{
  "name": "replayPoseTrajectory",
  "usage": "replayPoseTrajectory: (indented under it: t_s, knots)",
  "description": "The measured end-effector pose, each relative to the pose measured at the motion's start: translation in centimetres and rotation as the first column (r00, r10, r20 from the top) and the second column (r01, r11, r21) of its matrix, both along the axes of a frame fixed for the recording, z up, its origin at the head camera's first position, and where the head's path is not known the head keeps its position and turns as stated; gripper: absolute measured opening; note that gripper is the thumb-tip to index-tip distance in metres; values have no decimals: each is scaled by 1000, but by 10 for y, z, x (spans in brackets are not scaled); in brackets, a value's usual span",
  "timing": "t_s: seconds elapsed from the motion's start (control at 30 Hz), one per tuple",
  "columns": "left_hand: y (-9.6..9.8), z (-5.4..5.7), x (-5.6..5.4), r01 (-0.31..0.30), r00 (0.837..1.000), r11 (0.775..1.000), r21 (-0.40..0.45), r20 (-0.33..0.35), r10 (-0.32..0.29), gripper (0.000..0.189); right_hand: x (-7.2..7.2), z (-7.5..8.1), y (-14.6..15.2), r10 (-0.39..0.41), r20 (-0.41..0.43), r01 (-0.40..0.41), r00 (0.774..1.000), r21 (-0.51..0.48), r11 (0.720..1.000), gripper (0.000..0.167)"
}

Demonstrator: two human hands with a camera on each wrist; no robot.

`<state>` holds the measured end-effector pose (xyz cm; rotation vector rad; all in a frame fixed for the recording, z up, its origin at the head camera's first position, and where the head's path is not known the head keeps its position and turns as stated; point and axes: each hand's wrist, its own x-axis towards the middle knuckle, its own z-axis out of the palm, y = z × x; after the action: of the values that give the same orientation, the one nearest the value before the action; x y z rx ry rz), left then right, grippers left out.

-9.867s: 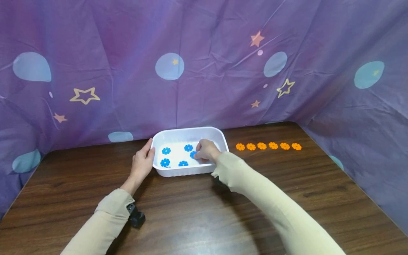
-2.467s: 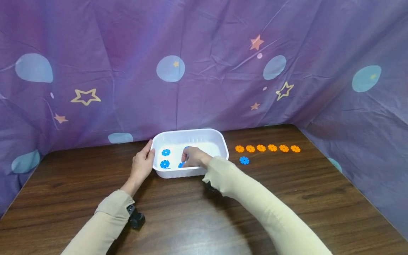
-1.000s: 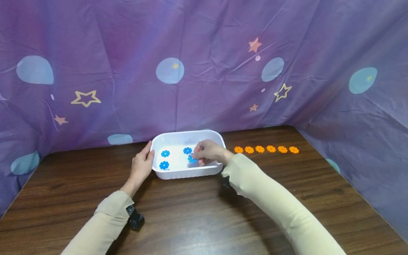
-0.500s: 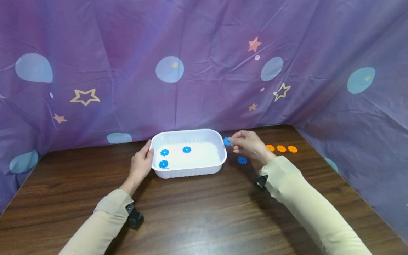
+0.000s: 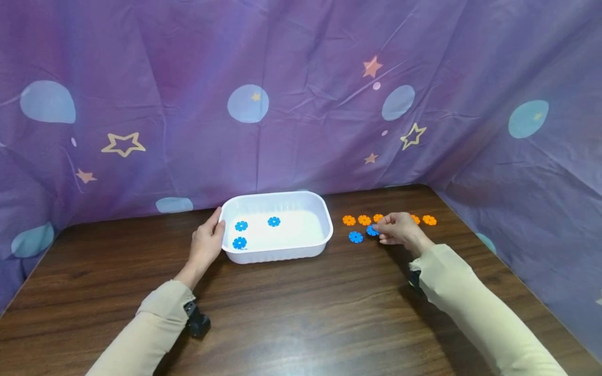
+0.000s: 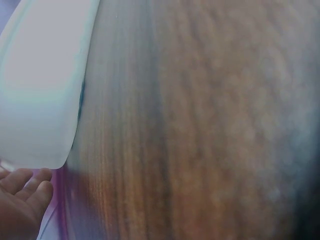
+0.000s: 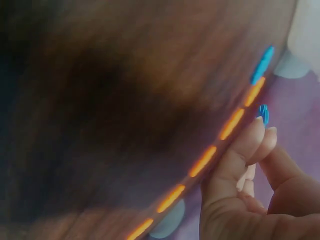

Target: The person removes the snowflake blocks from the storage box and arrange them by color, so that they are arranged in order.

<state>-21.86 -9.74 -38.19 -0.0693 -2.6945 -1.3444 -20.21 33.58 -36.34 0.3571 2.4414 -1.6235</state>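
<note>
In the head view my right hand [image 5: 400, 230] pinches a blue flower-shaped plastic disc [image 5: 372, 230] by its edge, just in front of a row of orange flower-shaped discs [image 5: 364, 220]. The right wrist view shows the held disc [image 7: 264, 115] edge-on at my fingertips. Another blue disc [image 5: 355, 237] lies on the table to its left. My left hand [image 5: 207, 243] rests its fairly straight fingers against the left end of a white plastic tray [image 5: 277, 254]. Three blue discs [image 5: 274, 222] show inside, plus a blue sliver at the near wall. My right hand hides part of the orange row.
The dark wooden table [image 5: 291, 308] runs back to a purple cloth [image 5: 188, 156] with stars and bubbles, which also hangs along the right side. Both the tray and the orange row sit near the table's back edge.
My right hand has lifted a blue disc out of the tray and carried it right, to beside the blue disc put on the table earlier. My left hand has stayed at the tray.
</note>
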Motion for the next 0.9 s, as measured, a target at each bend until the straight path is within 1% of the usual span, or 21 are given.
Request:
replayPoseTrajectory:
  t_s: [0.17, 0.3, 0.43, 0.57, 0.73, 0.9]
  knots:
    - [-1, -1, 0, 1, 1000, 1000, -5, 15, -1, 47, 1, -6, 1, 30, 23, -32, 999, 75, 997, 14]
    - [-1, -1, 0, 2, 1000, 1000, -7, 3, -2, 47, 0, -9, 0, 46, 19, -48, 999, 135, 990, 14]
    - [-1, -1, 0, 3, 1000, 1000, -10, -7, -3, 47, -1, -9, -1, 70, 0, -68, 998, 224, 972, 15]
    - [-1, 0, 0, 3, 1000, 1000, -6, 2, -3, 47, -4, -8, -2, 87, 7, -85, 996, 298, 951, 16]
    - [0, 0, -1, 3, 1000, 1000, 0, 3, -3, 47, -6, -8, -3, 90, 10, -88, 996, 341, 936, 15]
    - [-1, 0, -2, 1, 1000, 1000, 1, 4, -1, 47, -7, -11, -3, 84, -5, -77, 996, 340, 937, 14]
